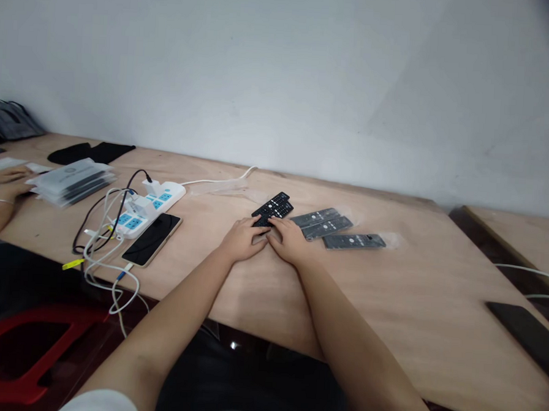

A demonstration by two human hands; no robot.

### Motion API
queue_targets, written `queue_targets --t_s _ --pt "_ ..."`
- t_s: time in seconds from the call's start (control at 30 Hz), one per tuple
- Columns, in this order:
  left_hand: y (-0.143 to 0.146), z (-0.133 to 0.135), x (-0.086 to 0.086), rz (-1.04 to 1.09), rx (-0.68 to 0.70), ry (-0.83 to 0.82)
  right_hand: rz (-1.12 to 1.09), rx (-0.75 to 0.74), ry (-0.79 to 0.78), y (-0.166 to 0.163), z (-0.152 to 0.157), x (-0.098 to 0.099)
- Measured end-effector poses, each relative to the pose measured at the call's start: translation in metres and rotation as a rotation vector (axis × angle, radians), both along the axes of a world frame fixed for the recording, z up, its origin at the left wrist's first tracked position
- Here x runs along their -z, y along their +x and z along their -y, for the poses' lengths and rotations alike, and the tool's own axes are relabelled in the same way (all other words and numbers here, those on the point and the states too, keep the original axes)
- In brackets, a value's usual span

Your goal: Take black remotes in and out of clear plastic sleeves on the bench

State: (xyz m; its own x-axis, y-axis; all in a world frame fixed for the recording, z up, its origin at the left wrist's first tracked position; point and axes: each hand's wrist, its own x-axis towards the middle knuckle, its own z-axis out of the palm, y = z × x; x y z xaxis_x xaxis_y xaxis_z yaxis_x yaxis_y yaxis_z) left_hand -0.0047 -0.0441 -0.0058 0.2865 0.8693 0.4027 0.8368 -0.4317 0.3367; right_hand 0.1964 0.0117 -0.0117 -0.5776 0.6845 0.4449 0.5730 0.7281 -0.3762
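Note:
Two black remote controls (274, 209) lie side by side on the wooden table, their button faces up. My left hand (244, 239) is at their near left end, fingers curled on the edge and thumb pointing inward. From the right, my right hand (289, 239) has its fingertips on the same near end. Both thumbs almost meet just below the remotes. Just right of my right hand are more remotes in clear plastic sleeves: an overlapping pair (322, 223) and a single one (354, 241). My fingers partly hide the near ends of the two bare remotes.
Left of my arms sit a phone (152, 241) and a white power strip (168, 195) with tangled cables. Another person's hand (9, 182) is beside a stack of plastic-wrapped packets (73, 179). A dark flat object (525, 335) lies at the right edge. A red chair (28, 346) stands below left.

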Motion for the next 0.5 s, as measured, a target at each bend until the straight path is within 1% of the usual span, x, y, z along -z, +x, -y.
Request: queue_targets --t_s 0.13,0.3,0.4,0.5 --pt "0.0 -0.002 0.002 0.07 0.012 0.024 -0.065 0.004 -0.038 0.0 0.001 -0.003" --pt "0.002 -0.003 0.0 0.278 0.0 0.031 -0.134 0.104 -0.109 0.002 0.003 -0.008" --pt "0.0 -0.005 0.0 0.426 -0.046 0.026 -0.142 0.133 -0.169 0.003 0.004 -0.01" --pt "-0.005 -0.01 0.006 0.61 -0.133 0.004 -0.19 0.101 -0.211 0.004 0.007 -0.012"
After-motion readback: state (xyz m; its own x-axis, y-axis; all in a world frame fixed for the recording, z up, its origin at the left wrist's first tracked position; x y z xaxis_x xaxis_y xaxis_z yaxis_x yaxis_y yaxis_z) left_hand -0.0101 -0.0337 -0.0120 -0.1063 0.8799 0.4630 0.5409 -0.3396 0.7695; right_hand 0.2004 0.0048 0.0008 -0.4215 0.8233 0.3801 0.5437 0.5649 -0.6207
